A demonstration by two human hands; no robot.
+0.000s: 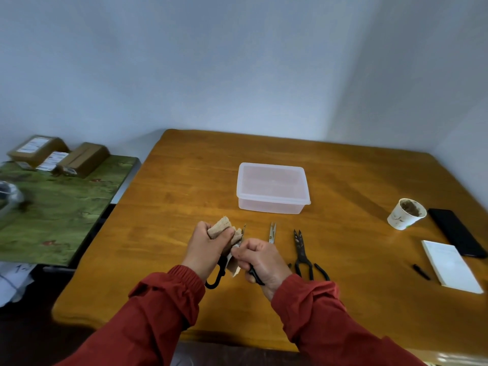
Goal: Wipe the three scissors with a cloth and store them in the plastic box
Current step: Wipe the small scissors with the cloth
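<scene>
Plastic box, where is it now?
Head view: the plastic box sits mid-table, lid on, just beyond the small snips and the black scissors, left of the paper cup.

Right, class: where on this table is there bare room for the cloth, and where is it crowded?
Bare wood: left of the plastic box to the table edge, behind the box, and between the black scissors and paper cup. Crowded: before the box, around the left hand, right hand and snips; the right edge, with phone and notepad.
</scene>
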